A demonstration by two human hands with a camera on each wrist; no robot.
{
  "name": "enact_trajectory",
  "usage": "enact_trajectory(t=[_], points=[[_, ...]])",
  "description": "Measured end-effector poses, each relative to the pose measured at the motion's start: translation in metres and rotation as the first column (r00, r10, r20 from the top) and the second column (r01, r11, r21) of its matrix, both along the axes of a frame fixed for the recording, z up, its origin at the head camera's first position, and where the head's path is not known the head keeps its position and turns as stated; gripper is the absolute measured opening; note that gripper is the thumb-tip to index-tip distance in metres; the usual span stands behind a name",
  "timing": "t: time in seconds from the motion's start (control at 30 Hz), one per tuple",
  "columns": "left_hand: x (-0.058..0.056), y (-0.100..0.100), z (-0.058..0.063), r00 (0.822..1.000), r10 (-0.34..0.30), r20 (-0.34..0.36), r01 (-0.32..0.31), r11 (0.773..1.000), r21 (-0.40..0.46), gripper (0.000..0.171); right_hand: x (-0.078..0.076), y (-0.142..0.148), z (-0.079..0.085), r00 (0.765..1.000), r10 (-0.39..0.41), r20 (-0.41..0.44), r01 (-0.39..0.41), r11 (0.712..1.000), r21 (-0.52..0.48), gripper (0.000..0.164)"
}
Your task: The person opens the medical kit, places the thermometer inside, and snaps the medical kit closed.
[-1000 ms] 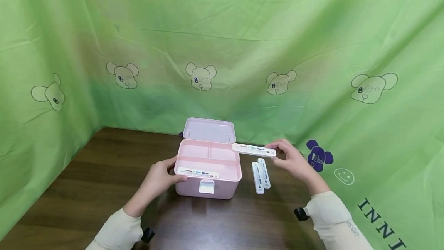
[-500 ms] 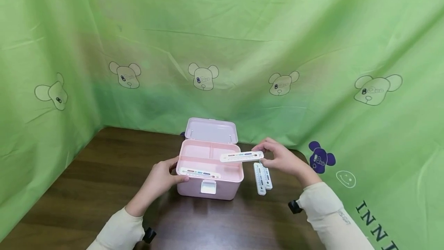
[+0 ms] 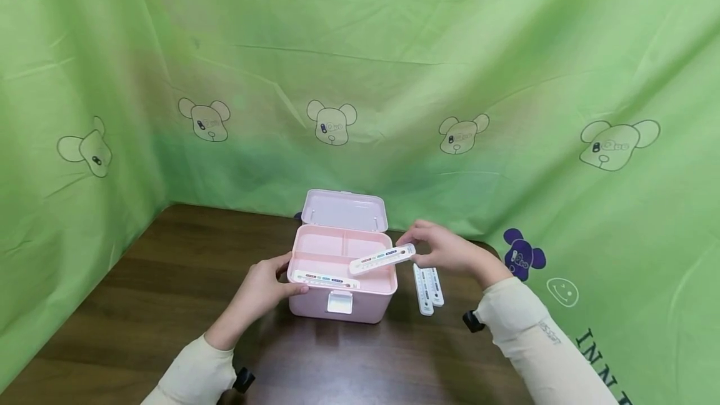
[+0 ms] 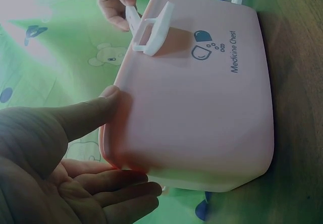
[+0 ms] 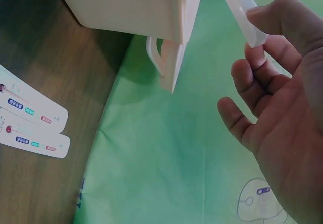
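Note:
A pink medicine box [image 3: 360, 308] stands with its lid [image 3: 344, 210] raised. My left hand [image 3: 261, 287] rests at its front left corner, thumb on the front wall, fairly straight fingers along the side. In the head view, my right hand [image 3: 447, 250] pinches one end of a white thermometer [image 3: 381, 259]. It slants over the right part of the front compartment, its free end pointing left and down; whether it touches the box, I cannot tell. Another thermometer [image 3: 325, 279] lies inside along the front wall. Two more thermometers [image 5: 33, 138] lie side by side on the table, right of the box.
The brown wooden table [image 3: 185, 267] carries the box near its back edge. A divider [image 3: 345, 244] splits the box's rear section in two. The front latch [image 3: 340, 302] hangs unfastened. Green printed cloth [image 3: 394, 67] encloses the table behind and at both sides.
My right hand has moved left with the thermometer, from beside the box to over its front compartment. The thermometer's free end now dips down. My left hand has stayed at the corner.

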State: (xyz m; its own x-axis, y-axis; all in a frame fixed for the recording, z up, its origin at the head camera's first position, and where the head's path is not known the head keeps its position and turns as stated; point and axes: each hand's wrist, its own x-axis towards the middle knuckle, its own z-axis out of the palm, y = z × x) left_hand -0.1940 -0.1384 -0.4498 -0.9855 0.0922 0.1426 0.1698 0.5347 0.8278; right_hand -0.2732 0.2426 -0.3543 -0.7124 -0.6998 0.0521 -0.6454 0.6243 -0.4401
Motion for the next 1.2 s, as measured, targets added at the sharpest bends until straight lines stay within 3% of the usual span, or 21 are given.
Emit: enact_trajectory(t=[0.3, 0.53, 0.67, 1.0, 1.2], points=[[0.002, 0.0, -0.002, 1.0, 0.001, -0.014, -0.001, 1.0, -0.009, 0.077, -0.009, -0.009, 0.005, 0.998, 0.039, 0.05, -0.043, 0.995, 0.085, 0.033], [0.0, 0.0, -0.002, 1.0, -0.001, -0.003, 0.001, 1.0, 0.015, 0.076, -0.011, -0.026, 0.021, 0.992, 0.028, 0.123, -0.045, 0.99, 0.136, 0.036], [-0.001, 0.0, -0.002, 1.0, 0.001, -0.014, -0.001, 1.0, -0.005, 0.075, -0.014, -0.035, 0.022, 0.994, 0.042, 0.105, -0.058, 0.985, 0.16, 0.037], [-0.001, -0.001, -0.002, 1.0, -0.002, -0.002, 0.002, 1.0, -0.002, 0.079, -0.016, -0.056, 0.008, 0.993, 0.076, 0.087, -0.088, 0.985, 0.148, 0.033], [-0.001, -0.002, 0.0, 1.0, -0.001, -0.008, 0.001, 1.0, -0.004, 0.078, -0.019, -0.065, 0.002, 0.995, 0.094, 0.02, -0.096, 0.984, 0.148, 0.033]])
